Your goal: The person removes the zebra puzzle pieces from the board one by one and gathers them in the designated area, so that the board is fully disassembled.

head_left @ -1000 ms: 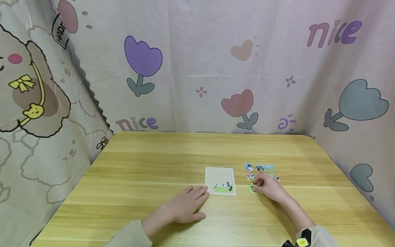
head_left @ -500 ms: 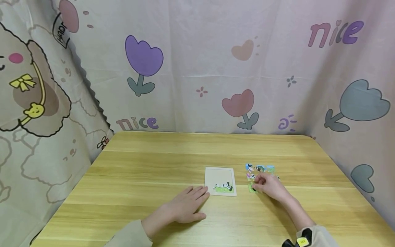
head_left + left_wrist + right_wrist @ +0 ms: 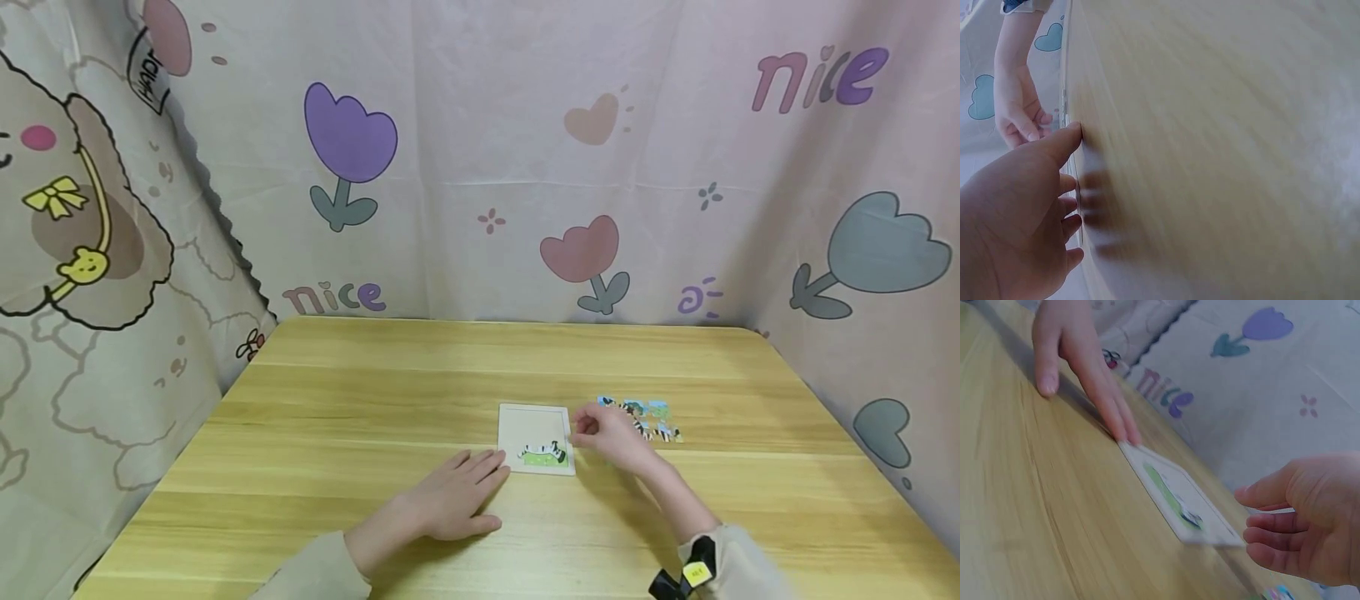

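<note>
On the table lies a pale puzzle board (image 3: 534, 425) with a raised rim. One joined piece of a green-and-zebra picture (image 3: 543, 454) sits in its lower right part. My left hand (image 3: 457, 500) lies flat, fingers spread, its fingertips on the board's left lower edge. My right hand (image 3: 611, 433) hovers by the board's right edge with loosely bent fingers. In the right wrist view the right hand (image 3: 1310, 519) shows a gap between thumb and fingers, and no piece is visible there. Several puzzle pieces (image 3: 660, 429) lie behind the right hand, partly hidden by it.
The wooden table (image 3: 360, 400) reaches back to a curtain (image 3: 465, 125) printed with flowers. A black strap device (image 3: 686, 575) with a yellow label sits on the right wrist. Beige sleeves (image 3: 318, 575) cover both forearms.
My right hand has left the lower green piece and moved left to the board's right edge. The left hand and the board have stayed put.
</note>
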The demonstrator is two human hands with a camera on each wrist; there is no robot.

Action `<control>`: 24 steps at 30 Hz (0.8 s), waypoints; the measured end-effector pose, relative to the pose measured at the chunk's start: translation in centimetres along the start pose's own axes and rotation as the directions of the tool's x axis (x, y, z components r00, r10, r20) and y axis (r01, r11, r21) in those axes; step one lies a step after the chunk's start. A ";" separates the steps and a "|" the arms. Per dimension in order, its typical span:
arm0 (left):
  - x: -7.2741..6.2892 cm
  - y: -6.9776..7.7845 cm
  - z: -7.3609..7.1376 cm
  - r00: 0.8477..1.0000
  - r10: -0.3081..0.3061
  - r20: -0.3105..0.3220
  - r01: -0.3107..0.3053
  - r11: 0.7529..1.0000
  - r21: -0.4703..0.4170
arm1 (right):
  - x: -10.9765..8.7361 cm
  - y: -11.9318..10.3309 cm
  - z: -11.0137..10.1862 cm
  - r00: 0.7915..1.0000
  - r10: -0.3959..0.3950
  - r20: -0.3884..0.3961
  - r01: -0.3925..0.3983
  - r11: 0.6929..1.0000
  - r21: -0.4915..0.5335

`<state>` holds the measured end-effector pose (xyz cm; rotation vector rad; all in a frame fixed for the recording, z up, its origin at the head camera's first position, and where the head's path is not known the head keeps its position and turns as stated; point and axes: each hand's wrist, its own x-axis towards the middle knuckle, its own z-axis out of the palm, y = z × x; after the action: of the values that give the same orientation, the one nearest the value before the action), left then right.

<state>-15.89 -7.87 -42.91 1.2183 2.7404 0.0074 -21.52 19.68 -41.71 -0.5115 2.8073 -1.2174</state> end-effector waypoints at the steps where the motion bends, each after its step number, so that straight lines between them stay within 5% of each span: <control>1: 0.0 0.0 0.0 1.000 -0.001 0.001 0.001 1.000 0.001 | 0.2 -0.3 0.4 1.000 -0.012 0.012 0.011 1.000 0.013; 15: 0.3 -0.2 0.1 1.000 0.007 0.004 -0.007 1.000 -0.013 | 0.9 -1.4 3.4 0.993 -0.024 0.119 0.021 0.999 0.032; 24: 0.1 -0.1 -0.4 1.000 0.003 0.016 -0.002 1.000 -0.008 | 0.9 -1.6 3.9 0.985 -0.121 0.120 0.136 0.982 -0.128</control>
<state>-16.02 -7.85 -42.56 1.2144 2.7226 0.0095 -21.29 15.65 -43.19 -0.7551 2.8128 -0.9857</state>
